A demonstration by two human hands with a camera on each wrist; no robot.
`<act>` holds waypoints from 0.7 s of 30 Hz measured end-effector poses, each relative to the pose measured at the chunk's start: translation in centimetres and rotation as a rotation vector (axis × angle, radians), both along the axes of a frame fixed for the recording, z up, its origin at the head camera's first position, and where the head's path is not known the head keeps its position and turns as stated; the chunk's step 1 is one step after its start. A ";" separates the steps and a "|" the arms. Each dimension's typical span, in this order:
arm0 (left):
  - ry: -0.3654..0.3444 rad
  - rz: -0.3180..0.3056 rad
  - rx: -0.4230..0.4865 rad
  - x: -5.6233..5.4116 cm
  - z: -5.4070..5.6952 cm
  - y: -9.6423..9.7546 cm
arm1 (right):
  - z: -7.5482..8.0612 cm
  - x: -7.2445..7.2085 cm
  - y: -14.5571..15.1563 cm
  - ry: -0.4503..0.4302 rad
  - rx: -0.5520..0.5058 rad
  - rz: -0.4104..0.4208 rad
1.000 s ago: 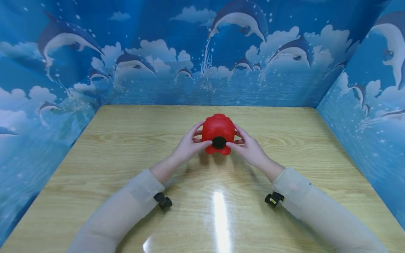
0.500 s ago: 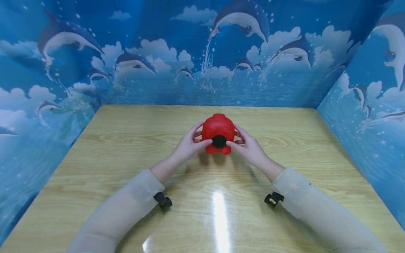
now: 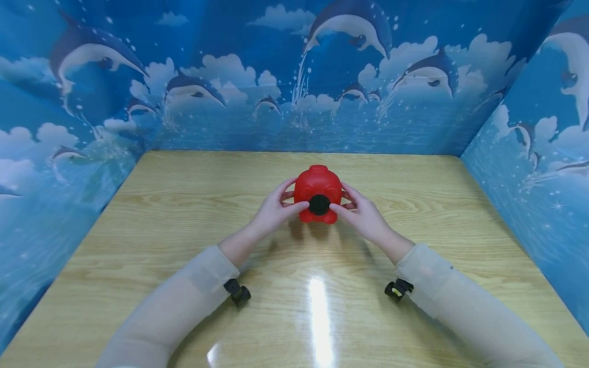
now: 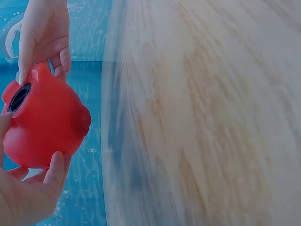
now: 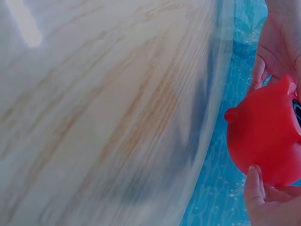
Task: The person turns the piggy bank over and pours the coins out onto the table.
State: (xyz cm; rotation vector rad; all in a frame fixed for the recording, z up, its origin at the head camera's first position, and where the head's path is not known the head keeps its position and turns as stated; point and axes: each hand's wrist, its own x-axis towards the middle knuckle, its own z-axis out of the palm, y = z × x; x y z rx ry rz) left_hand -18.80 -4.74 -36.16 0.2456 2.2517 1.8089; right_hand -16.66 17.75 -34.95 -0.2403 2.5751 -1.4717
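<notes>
A round red piggy bank [image 3: 317, 183] with stubby feet is held between both hands over the middle of the table. Its black round plug [image 3: 319, 205] faces me, low on the body. My left hand [image 3: 274, 208] grips the left side, thumb at the plug's edge and fingers partly hidden behind. From the other side my right hand [image 3: 362, 213] holds it the same way, its thumb at the plug's right edge. In the left wrist view the piggy bank [image 4: 49, 120] shows a short stub on its side. The right wrist view catches the piggy bank [image 5: 265, 134] at the frame's edge.
The light wood-grain table [image 3: 184, 204] carries a bright glare streak in front of the hands. Blue dolphin-print cloth [image 3: 257, 122] walls the back, left and right. Small black cameras [image 3: 237, 293] hang from both sleeve cuffs.
The piggy bank has tilted very slightly, so its black plug sits a touch higher and shows rounder. Both hands keep their hold in nearly the same place.
</notes>
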 end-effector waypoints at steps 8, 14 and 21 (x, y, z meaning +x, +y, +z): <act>-0.006 0.003 0.012 0.1 -0.1 0.0 | -0.3 0.0 0.1 0.007 -0.018 0.019; -0.014 -0.002 0.026 0.2 -0.1 -0.1 | -0.2 0.2 0.1 0.007 -0.067 0.047; -0.016 0.017 -0.006 0.3 -0.2 -0.1 | 0.0 0.3 0.0 -0.012 -0.089 0.031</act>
